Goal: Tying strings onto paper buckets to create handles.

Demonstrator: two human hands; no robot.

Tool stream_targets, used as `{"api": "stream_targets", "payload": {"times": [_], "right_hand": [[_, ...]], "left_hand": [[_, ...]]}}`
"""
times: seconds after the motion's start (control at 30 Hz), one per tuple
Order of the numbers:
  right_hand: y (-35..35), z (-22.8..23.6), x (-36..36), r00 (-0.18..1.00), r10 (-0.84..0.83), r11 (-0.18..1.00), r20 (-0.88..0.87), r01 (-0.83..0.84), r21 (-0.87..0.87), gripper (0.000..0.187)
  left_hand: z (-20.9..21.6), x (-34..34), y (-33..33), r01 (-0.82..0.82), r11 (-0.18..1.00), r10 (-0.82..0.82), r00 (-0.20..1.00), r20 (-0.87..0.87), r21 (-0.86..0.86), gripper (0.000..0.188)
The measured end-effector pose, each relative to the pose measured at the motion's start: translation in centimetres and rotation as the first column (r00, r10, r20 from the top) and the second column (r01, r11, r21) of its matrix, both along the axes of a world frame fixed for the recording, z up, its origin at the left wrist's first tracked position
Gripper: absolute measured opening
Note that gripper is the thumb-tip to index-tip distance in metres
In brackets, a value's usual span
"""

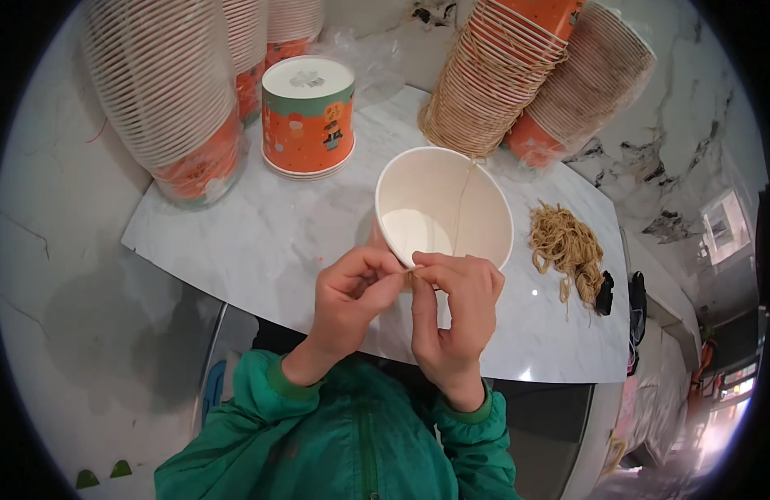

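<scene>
Just in front of me a white-lined paper bucket (485,196) is tipped with its mouth toward me. A thin tan string (462,200) runs from its far rim down across the inside to the near rim. My left hand (356,296) pinches the string with thumb and forefinger at the near rim. Right beside it my right hand (458,304) also pinches the string, the fingertips of both hands almost meeting. The exact form of the string between the fingers is too small to make out.
An upside-down orange and green bucket (308,125) stands behind on the marble-patterned table (260,242). Tall bucket stacks rise at back left (168,92) and back right (497,75), one wound with string. To the right lie a tangled heap of string (564,242) and a small black object (604,293).
</scene>
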State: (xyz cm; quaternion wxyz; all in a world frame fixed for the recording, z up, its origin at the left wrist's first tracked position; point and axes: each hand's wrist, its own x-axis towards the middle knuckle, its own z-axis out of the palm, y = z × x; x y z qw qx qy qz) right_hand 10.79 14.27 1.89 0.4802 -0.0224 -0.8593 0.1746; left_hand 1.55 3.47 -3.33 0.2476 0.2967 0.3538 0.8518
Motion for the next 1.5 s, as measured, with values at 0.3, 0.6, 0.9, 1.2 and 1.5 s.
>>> {"api": "stream_targets", "payload": {"times": [0.3, 0.6, 0.9, 1.2, 1.5], "right_hand": [[-0.9, 1.0, -1.8, 0.998, -0.052, 0.981, 0.030, 0.045, 0.190, 0.026], [-1.4, 1.8, -2.3, 0.993, 0.084, 0.996, 0.079, -0.084, -0.002, 0.022], [-1.6, 2.8, -2.7, 0.982, 0.075, 0.997, 0.171, -0.068, -0.044, 0.016], [-1.0, 3.1, -2.8, 0.967, 0.080, 0.997, 0.241, -0.074, -0.034, 0.016], [1.9, 3.9, -3.0, 0.883, 0.318, 0.942, 0.345, -0.252, -0.223, 0.012]], "left_hand": [[1.6, 1.1, -0.6, -0.363, 0.920, 0.335, 0.924, -0.183, -0.150, 0.006], [1.9, 0.6, -1.5, -0.391, 0.917, 0.374, 0.910, -0.176, -0.072, 0.012], [0.8, -1.9, -1.3, -0.757, 0.608, 0.614, 0.255, -0.747, 0.242, 0.032], [1.1, -3.2, -1.5, -0.763, 0.555, 0.609, 0.102, -0.787, 0.330, 0.034], [2.4, -5.1, -1.8, -0.619, 0.733, 0.497, 0.203, -0.844, 0.282, 0.033]]}}
